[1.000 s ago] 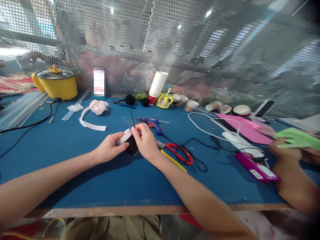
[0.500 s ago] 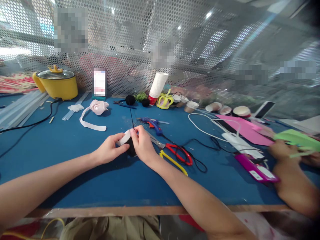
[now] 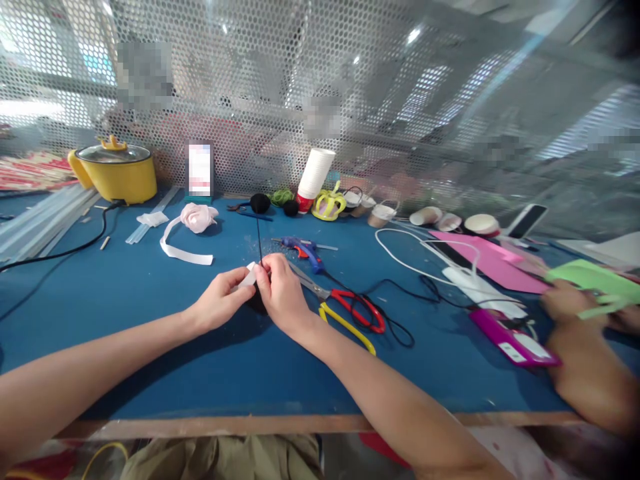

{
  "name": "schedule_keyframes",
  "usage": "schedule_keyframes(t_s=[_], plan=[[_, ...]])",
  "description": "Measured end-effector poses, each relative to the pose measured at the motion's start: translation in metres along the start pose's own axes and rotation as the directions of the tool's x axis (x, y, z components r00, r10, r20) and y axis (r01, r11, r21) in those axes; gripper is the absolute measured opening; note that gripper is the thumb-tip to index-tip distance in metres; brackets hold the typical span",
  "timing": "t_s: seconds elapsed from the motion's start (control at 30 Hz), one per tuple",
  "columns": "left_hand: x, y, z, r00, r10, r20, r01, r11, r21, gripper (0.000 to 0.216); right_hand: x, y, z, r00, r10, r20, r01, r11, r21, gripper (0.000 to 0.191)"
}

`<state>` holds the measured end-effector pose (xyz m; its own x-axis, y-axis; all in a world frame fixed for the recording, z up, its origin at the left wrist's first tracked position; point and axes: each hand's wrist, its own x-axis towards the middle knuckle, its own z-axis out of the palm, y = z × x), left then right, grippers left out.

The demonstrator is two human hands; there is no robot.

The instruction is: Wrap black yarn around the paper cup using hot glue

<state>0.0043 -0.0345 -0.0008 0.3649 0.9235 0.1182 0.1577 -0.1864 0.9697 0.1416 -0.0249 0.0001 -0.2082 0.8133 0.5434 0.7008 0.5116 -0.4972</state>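
My left hand (image 3: 225, 297) is closed on a small white-and-black piece (image 3: 245, 280), pale on top and black below; its kind is unclear, as my fingers hide much of it. My right hand (image 3: 283, 290) pinches black yarn (image 3: 259, 240) against that piece, fingertips touching it. From there the yarn runs taut to a black yarn ball (image 3: 259, 203) at the back. Just right of my right hand lie scissors (image 3: 350, 313) with one red and one yellow handle. A blue glue gun (image 3: 307, 250) rests beyond them.
At left are a yellow electric pot (image 3: 123, 175), clear glue sticks (image 3: 45, 220) and a pale fabric roll (image 3: 199, 218). Stacked paper cups (image 3: 317, 173) lean at the back. A purple device (image 3: 515, 340) and cables lie right, near another person's hand (image 3: 565, 300) at green paper (image 3: 595, 277).
My right hand has shifted slightly left and over the piece, covering more of it. The piece has tilted, with less black showing. The yarn's near end has moved left.
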Motion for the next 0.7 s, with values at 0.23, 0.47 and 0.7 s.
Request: schedule_keyframes(t_s=[0.23,0.47,0.7], plan=[[0.000,-0.004,0.000,0.997,-0.020,0.069,0.024,0.998,-0.064,0.015,0.023,0.011,-0.010,0.899,0.283,0.335,-0.407,0.823,0.396,0.016],[-0.001,-0.003,0.002,0.991,0.000,0.136,0.007,0.999,-0.052,0.015,0.089,0.010,-0.004,0.910,0.220,0.350,-0.337,0.886,0.319,0.010],[0.000,-0.008,0.000,0.987,0.047,0.154,-0.046,0.999,-0.009,0.014,0.118,-0.022,0.014,0.897,0.033,0.441,-0.082,0.992,0.092,0.014]])
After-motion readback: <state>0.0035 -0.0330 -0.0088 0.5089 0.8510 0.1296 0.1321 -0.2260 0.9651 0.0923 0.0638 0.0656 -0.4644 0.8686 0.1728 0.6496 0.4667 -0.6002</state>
